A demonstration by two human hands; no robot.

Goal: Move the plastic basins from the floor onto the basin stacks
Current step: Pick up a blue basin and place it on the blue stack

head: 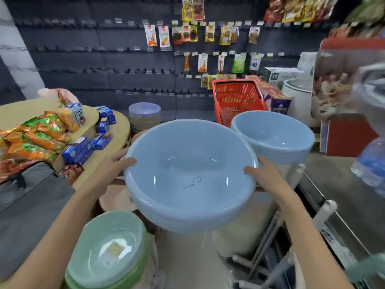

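Green basin stack (108, 251) lower left | centre: blue basin (190, 174) lifted, left hand (116, 165) and right hand (264, 174) each clamped on opposite rims | blue stack (275, 136) upper right | risk: smooth rim slipping, or basin clipping stack and toppling it.

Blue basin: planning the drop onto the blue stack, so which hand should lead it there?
Right hand: it grips the blue basin rim nearest the blue stack; left hand is farther.

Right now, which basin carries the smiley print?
The large blue basin held by left hand and right hand; the blue stack behind and green stack show none.
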